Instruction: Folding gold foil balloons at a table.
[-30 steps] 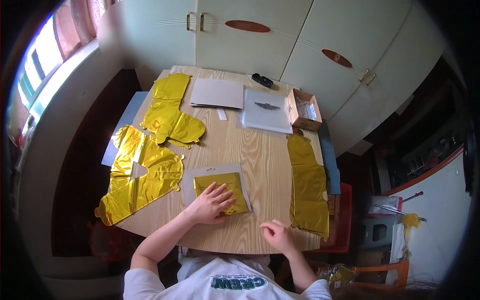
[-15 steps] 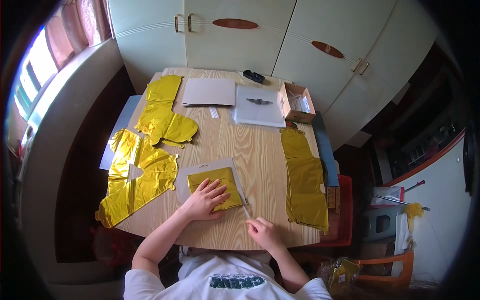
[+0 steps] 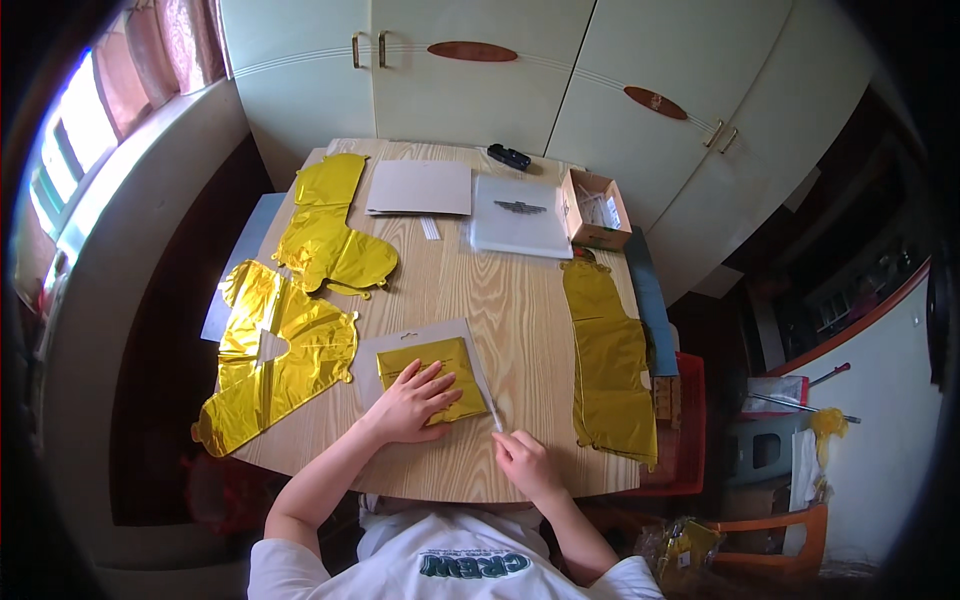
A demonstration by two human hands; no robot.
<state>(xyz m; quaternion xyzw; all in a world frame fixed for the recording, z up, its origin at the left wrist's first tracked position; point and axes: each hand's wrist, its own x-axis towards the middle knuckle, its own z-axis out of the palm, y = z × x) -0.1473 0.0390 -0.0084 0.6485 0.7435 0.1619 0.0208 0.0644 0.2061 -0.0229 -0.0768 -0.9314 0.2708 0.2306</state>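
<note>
My left hand (image 3: 408,408) lies flat with its fingers spread, pressing on a folded gold foil balloon (image 3: 455,357). That folded packet rests on a pale grey card (image 3: 430,332) with a hanger slot, near the table's front edge. My right hand (image 3: 524,463) is closed in a pinch on a thin white stick (image 3: 496,413), perhaps a straw. The stick's far end lies along the card's right edge, close to the packet's lower right corner. Left of my left hand, a flat, uninflated gold foil balloon (image 3: 285,335) is spread out.
Another gold foil balloon (image 3: 335,225) lies at the back left, and one (image 3: 610,365) along the right edge. Grey cards (image 3: 420,188), clear plastic bags (image 3: 520,225), a black object (image 3: 508,156) and a wooden box (image 3: 597,207) of small items stand at the back of the table.
Almost nothing differs. The picture has shifted slightly; my left hand stays on the packet and my right hand still pinches the stick.
</note>
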